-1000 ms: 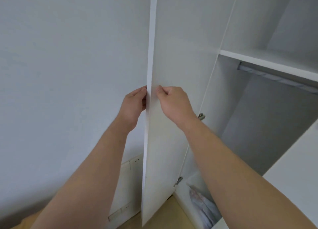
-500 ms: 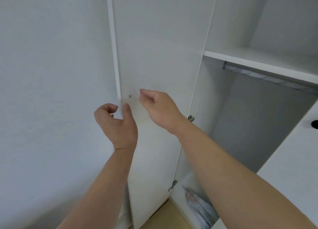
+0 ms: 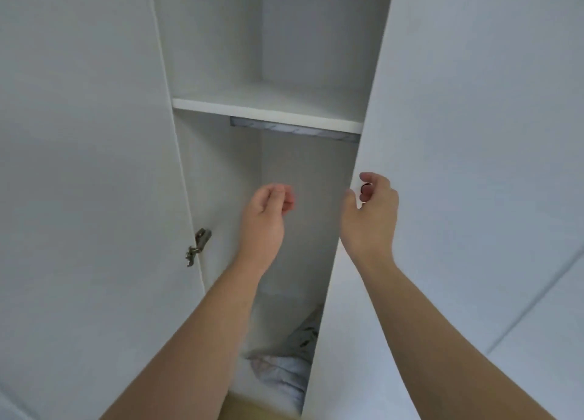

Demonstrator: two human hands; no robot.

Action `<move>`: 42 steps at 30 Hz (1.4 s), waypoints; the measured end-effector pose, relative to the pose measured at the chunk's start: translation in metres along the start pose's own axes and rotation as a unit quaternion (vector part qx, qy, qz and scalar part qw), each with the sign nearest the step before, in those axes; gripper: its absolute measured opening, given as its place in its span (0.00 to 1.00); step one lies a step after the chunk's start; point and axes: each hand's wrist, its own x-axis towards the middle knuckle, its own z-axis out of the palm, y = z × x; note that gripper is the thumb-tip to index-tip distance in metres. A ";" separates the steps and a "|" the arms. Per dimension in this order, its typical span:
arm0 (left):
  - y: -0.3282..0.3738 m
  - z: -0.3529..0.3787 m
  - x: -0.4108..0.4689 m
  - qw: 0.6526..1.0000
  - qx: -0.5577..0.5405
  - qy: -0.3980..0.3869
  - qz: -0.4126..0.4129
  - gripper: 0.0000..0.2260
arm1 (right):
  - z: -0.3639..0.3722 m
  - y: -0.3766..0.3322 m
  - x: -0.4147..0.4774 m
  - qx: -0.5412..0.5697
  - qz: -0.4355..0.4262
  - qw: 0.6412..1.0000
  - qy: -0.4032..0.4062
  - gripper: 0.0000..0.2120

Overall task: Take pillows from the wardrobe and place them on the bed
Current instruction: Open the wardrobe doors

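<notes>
Pale, patterned pillows (image 3: 281,369) lie bundled on the wardrobe floor, partly hidden by my left forearm and the right door. My right hand (image 3: 373,217) curls around the edge of the right door (image 3: 474,135) at its small black knob (image 3: 366,187), thumb behind the edge and fingers in front. My left hand (image 3: 265,217) hovers in the opening at about the same height, fingers loosely curled and holding nothing. No bed is in view.
The left door (image 3: 88,166) stands wide open, with a metal hinge (image 3: 197,246) on its inner edge. A white shelf (image 3: 268,110) spans the wardrobe above a hanging rail (image 3: 294,130). A strip of wooden floor (image 3: 252,410) shows at the bottom.
Both hands have let go of the left door, which has swung wide open. The view has turned right to the wardrobe opening. My right hand has moved onto the right door's knob.
</notes>
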 end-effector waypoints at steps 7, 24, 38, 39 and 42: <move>-0.019 0.062 0.014 0.987 -0.040 -0.151 -0.042 0.14 | -0.016 0.022 0.051 -0.143 0.009 0.987 -0.074 0.11; -0.007 0.081 -0.012 0.884 -0.189 -0.379 -0.199 0.15 | -0.054 -0.010 -0.055 -0.054 0.088 0.992 0.074 0.10; 0.024 0.113 -0.134 0.764 -0.170 -0.619 -0.054 0.12 | -0.183 -0.016 -0.149 0.086 0.098 0.962 0.241 0.16; 0.026 0.118 -0.143 0.756 -0.165 -0.631 -0.046 0.12 | -0.196 -0.012 -0.152 0.072 0.112 0.960 0.245 0.19; 0.037 0.131 -0.168 0.735 -0.162 -0.658 -0.033 0.12 | -0.233 0.002 -0.156 0.014 0.168 0.952 0.257 0.25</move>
